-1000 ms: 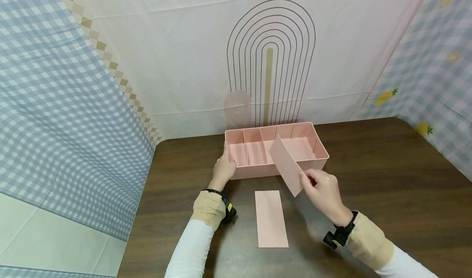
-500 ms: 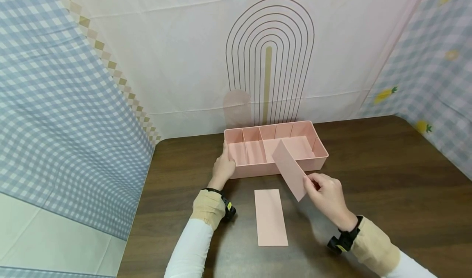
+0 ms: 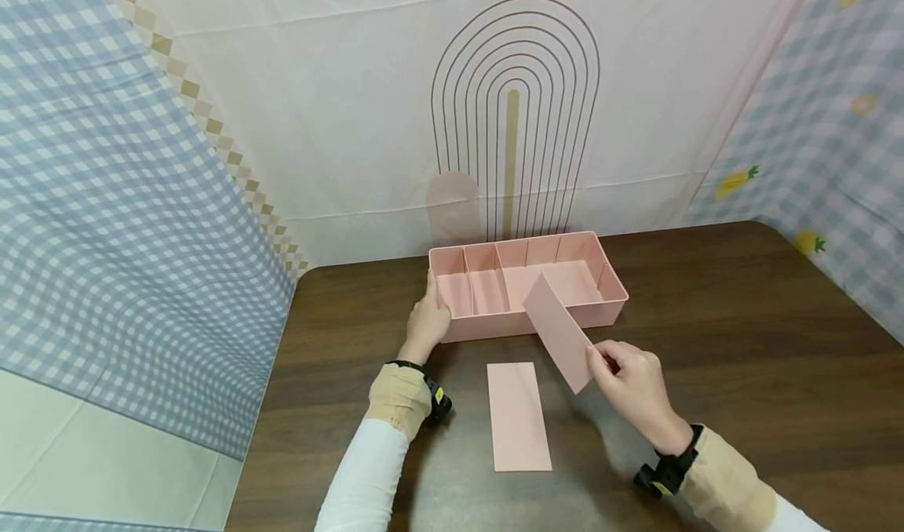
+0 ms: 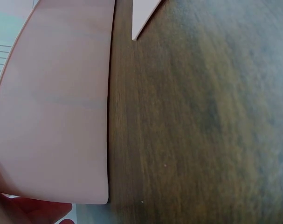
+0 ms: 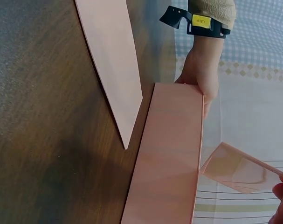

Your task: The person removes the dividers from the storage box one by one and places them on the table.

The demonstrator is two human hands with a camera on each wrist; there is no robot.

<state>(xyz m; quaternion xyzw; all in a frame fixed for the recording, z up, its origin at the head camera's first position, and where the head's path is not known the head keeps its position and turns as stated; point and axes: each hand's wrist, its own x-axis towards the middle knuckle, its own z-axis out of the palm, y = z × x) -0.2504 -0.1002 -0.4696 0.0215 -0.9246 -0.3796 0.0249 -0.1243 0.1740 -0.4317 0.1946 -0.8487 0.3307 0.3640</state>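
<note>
Pink panel (image 3: 558, 337): just right of centre, pinched in your right hand (image 3: 636, 381).
It has shifted slightly lower right, so probably isn't seated yet (a second panel (image 3: 519, 418) lies below centre); your left hand (image 3: 428, 322) grips the box (image 3: 494, 327) at centre.

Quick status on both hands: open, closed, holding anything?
Left hand: holding the pink box at its left end.
Right hand: pinching a flat pink panel by its edge.
</note>
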